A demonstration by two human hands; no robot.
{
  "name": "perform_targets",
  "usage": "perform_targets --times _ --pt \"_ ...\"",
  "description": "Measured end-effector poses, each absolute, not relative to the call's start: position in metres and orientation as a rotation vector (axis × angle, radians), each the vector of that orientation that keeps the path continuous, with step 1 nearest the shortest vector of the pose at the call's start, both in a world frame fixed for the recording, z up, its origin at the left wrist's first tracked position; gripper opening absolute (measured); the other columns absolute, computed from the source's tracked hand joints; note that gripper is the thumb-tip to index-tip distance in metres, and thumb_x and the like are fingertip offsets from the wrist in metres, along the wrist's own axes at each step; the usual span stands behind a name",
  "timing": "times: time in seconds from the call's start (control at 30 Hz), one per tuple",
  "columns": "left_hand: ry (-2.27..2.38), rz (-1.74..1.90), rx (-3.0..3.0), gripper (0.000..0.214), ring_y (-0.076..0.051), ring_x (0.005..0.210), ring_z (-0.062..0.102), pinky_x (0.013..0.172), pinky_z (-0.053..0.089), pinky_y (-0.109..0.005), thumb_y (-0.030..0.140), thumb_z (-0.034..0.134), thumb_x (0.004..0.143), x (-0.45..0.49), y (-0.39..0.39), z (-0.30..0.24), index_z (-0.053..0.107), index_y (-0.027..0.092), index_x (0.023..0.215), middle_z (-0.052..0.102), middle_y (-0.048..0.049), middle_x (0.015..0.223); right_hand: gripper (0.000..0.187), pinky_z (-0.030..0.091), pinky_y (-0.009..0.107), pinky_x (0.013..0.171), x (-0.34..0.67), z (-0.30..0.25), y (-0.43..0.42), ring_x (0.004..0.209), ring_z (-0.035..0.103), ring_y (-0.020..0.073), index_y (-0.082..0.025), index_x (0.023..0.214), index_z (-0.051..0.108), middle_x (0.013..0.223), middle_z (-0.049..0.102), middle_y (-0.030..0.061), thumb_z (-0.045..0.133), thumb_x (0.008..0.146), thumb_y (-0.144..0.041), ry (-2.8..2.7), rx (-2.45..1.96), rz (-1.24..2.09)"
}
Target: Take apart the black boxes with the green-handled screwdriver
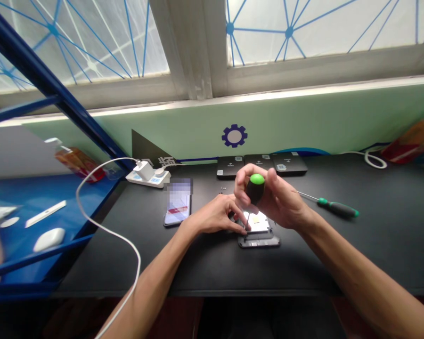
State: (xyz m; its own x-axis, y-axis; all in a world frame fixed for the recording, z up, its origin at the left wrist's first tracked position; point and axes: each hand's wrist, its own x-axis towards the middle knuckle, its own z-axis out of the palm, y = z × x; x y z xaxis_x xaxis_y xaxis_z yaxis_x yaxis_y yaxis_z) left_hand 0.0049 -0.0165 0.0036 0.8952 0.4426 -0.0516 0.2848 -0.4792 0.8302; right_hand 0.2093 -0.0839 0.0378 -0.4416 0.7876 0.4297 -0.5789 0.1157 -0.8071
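An opened phone (259,233) lies flat on the black table (215,263), its inner parts showing. My right hand (275,195) is closed round a small screwdriver (254,187) with a black handle and green cap, held upright with its tip down on the phone's left part. My left hand (217,214) rests on the phone's left edge, fingers curled and pinched beside the screwdriver tip. Whether they hold anything there is too small to make out.
A second phone (177,207) lies to the left with its screen lit. A green-handled screwdriver (334,206) lies to the right. Three black boxes (261,165) stand at the back. A white power strip (148,176) with a cable (102,226) sits at back left, beside a blue shelf (31,221).
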Motion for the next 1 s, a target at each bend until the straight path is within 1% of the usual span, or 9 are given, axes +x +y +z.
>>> perform_targets --times 0.07,0.13,0.3,0.4,0.5,0.6,0.73,0.87,1.0 --pt "0.526 0.214 2.084 0.024 -0.019 0.086 0.07 0.079 0.052 -0.027 0.038 0.098 0.086 0.0054 -0.0171 0.0041 0.094 0.019 0.101 0.083 -0.0054 0.094 0.029 0.045 0.028 0.06 0.209 0.0385 -0.0848 0.063 0.051 0.0148 -0.026 0.12 0.066 0.088 0.064 -0.0001 0.072 0.111 -0.053 -1.266 -0.223 1.569" --pt "0.527 0.224 2.082 0.023 -0.018 0.083 0.068 0.078 0.051 -0.027 0.039 0.097 0.086 0.006 -0.0174 0.0052 0.094 0.019 0.098 0.081 -0.0045 0.09 0.026 0.047 0.029 0.062 0.2092 0.0393 -0.085 0.065 0.053 0.0153 -0.025 0.115 0.068 0.088 0.064 0.0006 0.071 0.112 -0.051 -1.271 -0.251 1.552" --pt "0.52 0.223 2.124 0.021 -0.017 0.08 0.064 0.074 0.048 -0.025 0.038 0.098 0.085 0.0072 -0.0163 0.0071 0.095 0.021 0.096 0.077 -0.0031 0.085 0.058 0.05 0.032 0.064 0.2093 0.0384 -0.0837 0.072 0.057 0.0201 -0.018 0.107 0.078 0.086 0.064 0.0058 0.05 0.116 -0.068 -1.309 -0.312 1.554" --pt "0.532 0.212 2.125 0.022 -0.017 0.081 0.064 0.073 0.047 -0.025 0.039 0.098 0.086 0.007 -0.0161 0.0063 0.095 0.021 0.098 0.078 -0.0034 0.086 0.048 0.047 0.03 0.062 0.208 0.0372 -0.0837 0.066 0.052 0.0183 -0.024 0.116 0.07 0.081 0.062 0.0009 0.06 0.111 -0.07 -1.266 -0.286 1.573" --pt "0.551 0.19 2.115 0.025 -0.017 0.079 0.062 0.07 0.045 -0.026 0.042 0.096 0.087 0.0066 -0.0165 0.0056 0.094 0.02 0.098 0.078 -0.0035 0.084 0.039 0.045 0.03 0.062 0.2077 0.0374 -0.0836 0.064 0.051 0.0168 -0.026 0.111 0.065 0.081 0.062 -0.0006 0.071 0.108 -0.064 -1.267 -0.278 1.554" --pt "0.567 0.187 2.129 0.027 -0.017 0.079 0.062 0.07 0.044 -0.026 0.045 0.097 0.085 0.0065 -0.0163 0.0052 0.094 0.02 0.096 0.075 -0.0034 0.082 0.05 0.047 0.032 0.064 0.2088 0.0386 -0.0829 0.067 0.055 0.0193 -0.022 0.1 0.072 0.08 0.062 0.0028 0.061 0.111 -0.07 -1.267 -0.328 1.532" --pt "0.574 0.17 2.143 0.026 -0.016 0.078 0.061 0.07 0.043 -0.027 0.043 0.098 0.084 0.0063 -0.0148 0.0042 0.094 0.02 0.097 0.073 -0.0025 0.082 0.063 0.045 0.033 0.062 0.2091 0.0397 -0.0833 0.064 0.051 0.0192 -0.02 0.095 0.075 0.075 0.059 0.0028 0.054 0.11 -0.077 -1.255 -0.366 1.54" --pt "0.556 0.164 2.136 0.026 -0.015 0.078 0.06 0.07 0.043 -0.027 0.042 0.098 0.085 0.006 -0.0143 0.003 0.094 0.021 0.099 0.072 -0.0023 0.083 0.047 0.041 0.031 0.062 0.2075 0.0411 -0.0858 0.062 0.046 0.0173 -0.022 0.106 0.071 0.074 0.058 -0.0007 0.065 0.109 -0.069 -1.225 -0.316 1.533" --pt "0.568 0.188 2.123 0.025 -0.015 0.079 0.058 0.07 0.042 -0.026 0.042 0.099 0.084 0.0065 -0.0159 0.0037 0.094 0.021 0.096 0.069 -0.0017 0.081 0.042 0.041 0.031 0.063 0.2081 0.0435 -0.0874 0.06 0.044 0.0163 -0.023 0.1 0.067 0.072 0.058 -0.0017 0.066 0.11 -0.064 -1.199 -0.283 1.533"
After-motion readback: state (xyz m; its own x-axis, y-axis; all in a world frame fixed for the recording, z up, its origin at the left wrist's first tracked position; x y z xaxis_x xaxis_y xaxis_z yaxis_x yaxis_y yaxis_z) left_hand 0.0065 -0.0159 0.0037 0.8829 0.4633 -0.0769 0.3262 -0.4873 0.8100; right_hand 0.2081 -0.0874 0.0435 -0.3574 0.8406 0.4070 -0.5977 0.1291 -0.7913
